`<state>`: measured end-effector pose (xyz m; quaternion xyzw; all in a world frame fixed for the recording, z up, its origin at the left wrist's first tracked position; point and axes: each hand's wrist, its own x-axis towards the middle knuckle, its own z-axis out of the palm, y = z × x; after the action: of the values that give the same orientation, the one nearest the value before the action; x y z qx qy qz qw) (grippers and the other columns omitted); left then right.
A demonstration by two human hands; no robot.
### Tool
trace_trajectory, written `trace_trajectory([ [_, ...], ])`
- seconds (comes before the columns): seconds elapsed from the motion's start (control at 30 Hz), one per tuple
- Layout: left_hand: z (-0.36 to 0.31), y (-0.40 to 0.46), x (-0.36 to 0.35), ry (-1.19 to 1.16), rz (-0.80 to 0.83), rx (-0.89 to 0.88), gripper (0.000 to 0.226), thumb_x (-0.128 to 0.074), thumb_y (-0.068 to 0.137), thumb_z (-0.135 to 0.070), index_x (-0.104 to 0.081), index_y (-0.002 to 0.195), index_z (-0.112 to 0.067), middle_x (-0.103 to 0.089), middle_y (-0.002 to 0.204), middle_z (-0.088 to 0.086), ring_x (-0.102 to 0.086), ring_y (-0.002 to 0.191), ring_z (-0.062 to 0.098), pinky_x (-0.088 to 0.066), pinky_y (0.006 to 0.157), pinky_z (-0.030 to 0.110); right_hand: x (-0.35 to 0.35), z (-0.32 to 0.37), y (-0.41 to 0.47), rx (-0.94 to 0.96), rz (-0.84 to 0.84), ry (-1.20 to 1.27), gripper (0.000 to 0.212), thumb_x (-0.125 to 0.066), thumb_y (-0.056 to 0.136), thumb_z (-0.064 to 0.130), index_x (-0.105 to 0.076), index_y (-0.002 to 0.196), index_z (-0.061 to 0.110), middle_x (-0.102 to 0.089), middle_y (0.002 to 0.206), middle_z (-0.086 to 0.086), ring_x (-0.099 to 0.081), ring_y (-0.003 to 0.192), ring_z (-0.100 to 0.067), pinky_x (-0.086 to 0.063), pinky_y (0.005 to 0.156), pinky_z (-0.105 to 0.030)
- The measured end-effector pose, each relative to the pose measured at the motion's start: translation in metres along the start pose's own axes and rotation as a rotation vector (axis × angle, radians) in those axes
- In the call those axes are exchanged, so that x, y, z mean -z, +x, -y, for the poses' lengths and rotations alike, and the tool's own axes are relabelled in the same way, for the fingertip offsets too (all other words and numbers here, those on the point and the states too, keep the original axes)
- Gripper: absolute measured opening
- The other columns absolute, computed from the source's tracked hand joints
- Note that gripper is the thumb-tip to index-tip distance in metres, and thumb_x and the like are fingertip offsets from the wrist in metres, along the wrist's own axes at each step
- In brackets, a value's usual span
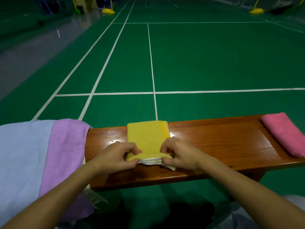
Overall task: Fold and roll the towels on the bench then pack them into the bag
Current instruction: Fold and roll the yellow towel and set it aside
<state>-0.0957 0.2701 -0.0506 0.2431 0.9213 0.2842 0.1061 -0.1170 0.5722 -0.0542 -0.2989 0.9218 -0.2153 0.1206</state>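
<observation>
A folded yellow towel [147, 136] lies across the middle of the wooden bench [214, 142], its long side running away from me. My left hand [117, 157] and my right hand [179, 154] both pinch its near end, which is curled up into the start of a roll, with white layers showing underneath. A pink towel [283, 133], folded into a thick strip, rests at the bench's right end. At the left end a purple towel [66, 151] and a light blue towel [21, 157] lie spread and hang over the edge. No bag is in view.
The bench stands on a green sports court floor [214, 60] with white lines. Yellow post bases [108, 11] stand far back. Bare wood lies between the yellow and pink towels.
</observation>
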Motion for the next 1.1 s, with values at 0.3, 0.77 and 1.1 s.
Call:
trace_trajectory([
  [0.3,-0.018,-0.003,0.003,-0.420,-0.001,0.115,0.007,-0.070,0.102,-0.022,-0.064,0.098,-0.021,-0.052,0.056,-0.003,-0.042,0.051,0.010,-0.035,0.052,0.022,0.014,0.005,-0.008,-0.258,0.073,0.664,0.022,-0.075,0.096,0.029,-0.073,0.096,0.007,-0.061,0.074,0.006,-0.048,0.061,-0.007,-0.037,0.056,-0.021],
  [0.77,-0.009,0.020,0.014,-1.069,-0.287,0.529,0.041,-0.083,0.085,-0.023,-0.070,0.124,-0.014,-0.080,0.111,0.007,-0.078,0.101,0.028,-0.062,0.092,0.049,0.014,0.006,0.012,-0.357,-0.213,1.148,0.023,-0.072,0.099,0.014,-0.072,0.121,0.008,-0.079,0.114,-0.006,-0.076,0.107,-0.022,-0.063,0.088,-0.037],
  [1.1,0.023,0.058,-0.007,-0.277,-0.329,0.462,0.016,-0.056,0.109,-0.031,-0.054,0.115,-0.017,-0.066,0.089,0.000,-0.064,0.080,0.017,-0.053,0.073,0.042,-0.014,-0.016,0.058,-0.548,-0.364,0.628,0.016,-0.069,0.100,0.032,-0.071,0.111,0.021,-0.073,0.106,0.004,-0.071,0.096,-0.020,-0.060,0.090,-0.046],
])
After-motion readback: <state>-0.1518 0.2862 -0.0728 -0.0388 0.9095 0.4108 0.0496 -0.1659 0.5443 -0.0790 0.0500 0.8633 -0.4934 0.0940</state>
